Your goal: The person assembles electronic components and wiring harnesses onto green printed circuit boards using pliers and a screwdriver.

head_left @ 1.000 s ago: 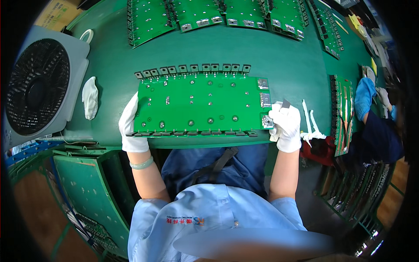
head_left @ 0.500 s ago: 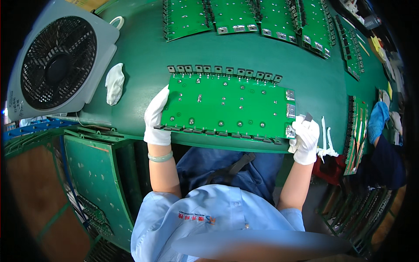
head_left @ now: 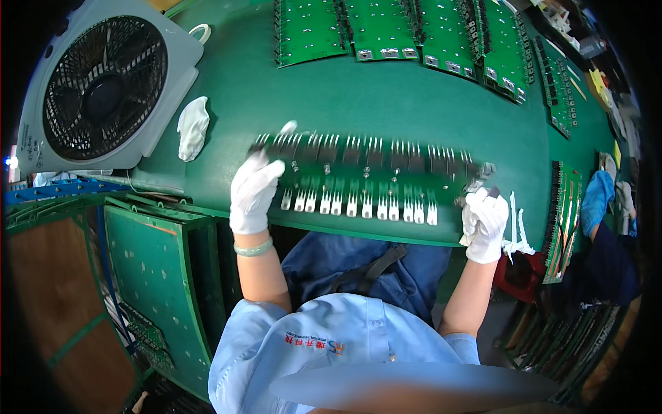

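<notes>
Circuit board [head_left: 345, 177]: mid-frame, turned from flat face to steep tilt since the earlier frame; we get motion blur.
Left hand [head_left: 254, 196]: fingers closed on left end, partly hiding it.
Right hand [head_left: 485, 219]: fingers curled on right end.
Around: fan [head_left: 103, 96] upper left, crumpled white cloth [head_left: 193, 130] beside it.
Textures: white fabric gloves [head_left: 252, 215], shiny metal pins [head_left: 367, 205].

Held circuit board [head_left: 348, 172]: blurred
Left hand [head_left: 254, 193]: fingers partly hidden behind board
Upper boards [head_left: 312, 34]: cut by top edge
Dark piece [head_left: 494, 192] at right hand [head_left: 484, 217]: too small to tell
</notes>
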{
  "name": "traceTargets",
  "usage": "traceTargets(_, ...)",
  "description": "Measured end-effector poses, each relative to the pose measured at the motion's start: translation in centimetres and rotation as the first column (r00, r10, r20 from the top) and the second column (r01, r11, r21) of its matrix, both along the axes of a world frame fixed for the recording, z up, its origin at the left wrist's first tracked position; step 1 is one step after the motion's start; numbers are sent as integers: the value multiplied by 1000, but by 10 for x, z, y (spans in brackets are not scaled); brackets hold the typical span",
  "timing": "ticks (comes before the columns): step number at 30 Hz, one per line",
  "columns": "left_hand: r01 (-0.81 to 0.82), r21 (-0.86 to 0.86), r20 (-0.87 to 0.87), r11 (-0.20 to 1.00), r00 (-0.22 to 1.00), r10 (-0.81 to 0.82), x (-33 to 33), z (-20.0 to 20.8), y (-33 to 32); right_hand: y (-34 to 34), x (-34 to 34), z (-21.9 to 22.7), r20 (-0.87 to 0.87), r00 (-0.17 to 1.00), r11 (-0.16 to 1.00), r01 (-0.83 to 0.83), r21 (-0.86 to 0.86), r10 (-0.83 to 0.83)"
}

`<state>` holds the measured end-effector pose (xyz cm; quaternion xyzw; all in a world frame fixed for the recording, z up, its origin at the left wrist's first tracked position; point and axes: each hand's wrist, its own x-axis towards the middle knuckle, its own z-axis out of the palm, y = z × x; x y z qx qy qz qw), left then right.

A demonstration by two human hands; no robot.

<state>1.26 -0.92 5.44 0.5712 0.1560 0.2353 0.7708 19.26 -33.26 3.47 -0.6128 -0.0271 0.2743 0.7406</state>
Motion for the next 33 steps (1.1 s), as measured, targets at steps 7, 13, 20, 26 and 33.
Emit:
traceTargets(7,89,719,-204,689,975,86,-3,7,1,3,6,-2,-20,997,988,76,-137,-80)
traceTargets(13,186,693,-235,696,972,-26,-2,-4,5,30,2,4,170,980,995,99,28,-102)
traceTargets(20,-145,406,-438,902,836,331,3,-8,-2,33,3,-1,128,956,951,280,-129,-264)
traceTargets(26,-246,198,-360,949,882,303,1,-19,-12,26,9,-11,202,973,895,186,-406,-111)
traceTargets(33,-195,-44,-154,980,970,186,-3,-16,-32,22,5,1,175,941,957,282,62,-288)
